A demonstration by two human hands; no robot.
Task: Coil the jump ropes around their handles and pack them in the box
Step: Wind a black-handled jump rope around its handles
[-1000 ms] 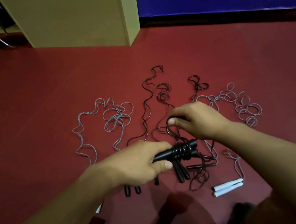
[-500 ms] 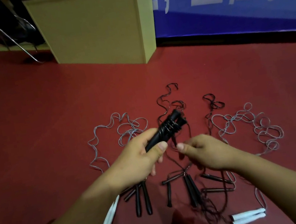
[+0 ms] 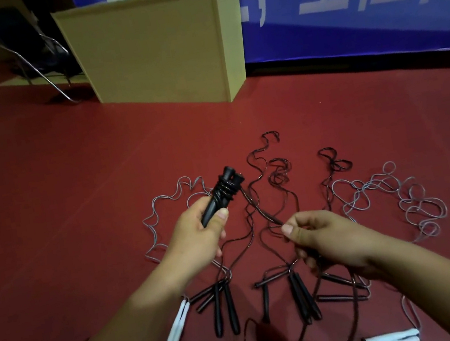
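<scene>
Winding the dark rope onto the paired black handles looks like the step in hand, and most of what could go wrong comes from the clutter underneath. The left hand has its grip clamped round the lower part of the handles, thumb across the front, with a few turns of rope already sitting near their top end; the right hand pinches the free run of the same rope between thumb and forefinger, just beside the handles. If that pinch slackens, I judge the turns will spring loose, since nothing but tension seems to hold them. The trailing length drops to the red floor among other black ropes and spare black handles, so pulling more of it up could snag a neighbour and drag it along or knot the two. Grey ropes lie toward the right side of the floor and another behind the left hand, each with white handles near the floor's close edge; these are well apart from the working rope. A tan box stands toward the far edge of the floor, and a loose coil would likely unravel on the way there.
</scene>
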